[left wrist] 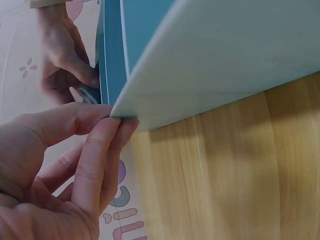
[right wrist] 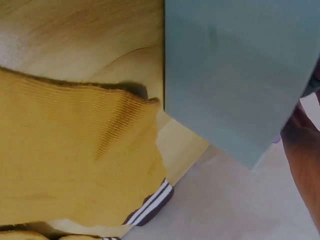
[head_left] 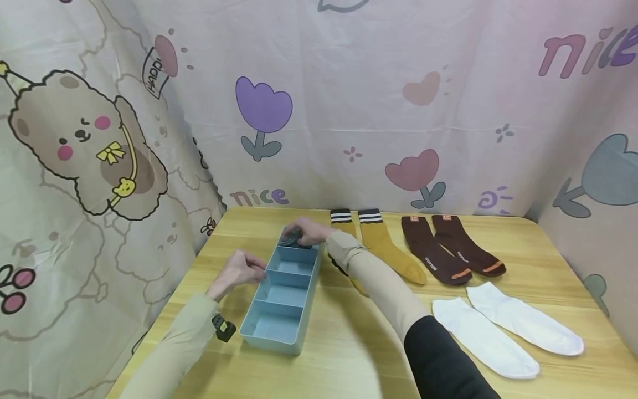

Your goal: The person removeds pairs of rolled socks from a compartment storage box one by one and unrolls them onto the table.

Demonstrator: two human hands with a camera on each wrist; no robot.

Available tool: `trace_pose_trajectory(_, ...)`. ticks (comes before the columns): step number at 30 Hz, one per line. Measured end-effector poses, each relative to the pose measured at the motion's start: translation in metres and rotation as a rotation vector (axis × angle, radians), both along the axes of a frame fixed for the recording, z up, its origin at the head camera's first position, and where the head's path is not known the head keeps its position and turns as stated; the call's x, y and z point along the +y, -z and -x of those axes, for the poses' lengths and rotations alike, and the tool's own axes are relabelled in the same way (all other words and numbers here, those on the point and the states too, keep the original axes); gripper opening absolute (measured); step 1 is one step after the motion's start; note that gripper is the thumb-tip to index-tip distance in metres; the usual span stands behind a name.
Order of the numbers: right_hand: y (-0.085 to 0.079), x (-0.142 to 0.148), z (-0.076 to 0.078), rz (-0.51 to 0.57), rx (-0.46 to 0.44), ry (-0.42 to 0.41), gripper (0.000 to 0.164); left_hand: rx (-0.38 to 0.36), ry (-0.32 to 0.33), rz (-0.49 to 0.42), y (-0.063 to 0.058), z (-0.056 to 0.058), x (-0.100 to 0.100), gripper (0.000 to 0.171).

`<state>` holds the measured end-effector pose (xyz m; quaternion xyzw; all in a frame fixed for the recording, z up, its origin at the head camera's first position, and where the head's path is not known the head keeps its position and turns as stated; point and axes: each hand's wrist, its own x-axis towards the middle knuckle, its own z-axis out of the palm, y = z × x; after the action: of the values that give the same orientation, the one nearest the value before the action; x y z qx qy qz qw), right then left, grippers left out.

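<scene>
A long blue-grey organizer box (head_left: 305,318) with several compartments in a row stands on the wooden table. My left hand (head_left: 241,270) is at its left side; in the left wrist view the thumb and fingertips pinch the rim. My right hand (head_left: 310,231) reaches down into the farthest compartment. There its fingers hold a dark grey bundle (head_left: 289,240) that looks like cloth, partly hidden by the hand and the box wall. The nearer compartments contain nothing. In the right wrist view the box wall (right wrist: 230,75) blocks most of that hand.
Right of the box lie mustard socks (head_left: 381,246) with striped cuffs, one partly under the right forearm. Farther right are two brown socks (head_left: 426,249) and, nearer, two white socks (head_left: 490,338). A printed curtain (head_left: 339,111) hangs behind the wooden table (head_left: 349,354).
</scene>
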<state>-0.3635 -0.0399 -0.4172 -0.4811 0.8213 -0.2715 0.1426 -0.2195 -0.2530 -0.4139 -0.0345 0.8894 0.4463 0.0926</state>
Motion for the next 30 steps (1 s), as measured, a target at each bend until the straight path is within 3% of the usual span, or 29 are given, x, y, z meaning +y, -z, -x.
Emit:
trace_pose_trajectory(9,-0.015,0.011,-0.006,0.150,0.033,0.012,0.051,0.017,0.006,0.016,-0.002,0.003,-0.003,0.020)
trace_pose_trajectory(16,-0.018,0.028,-0.018,0.241,0.010,0.027,0.050,0.023,0.005,0.020,-0.001,0.003,-0.010,0.023)
trace_pose_trajectory(25,-0.003,0.068,-0.057,0.306,-0.023,0.030,0.048,0.027,-0.005,0.002,-0.001,0.004,-0.025,0.023)
trace_pose_trajectory(30,0.007,0.088,-0.084,0.306,-0.048,-0.016,0.047,0.046,0.040,0.031,-0.001,0.005,-0.029,0.023)
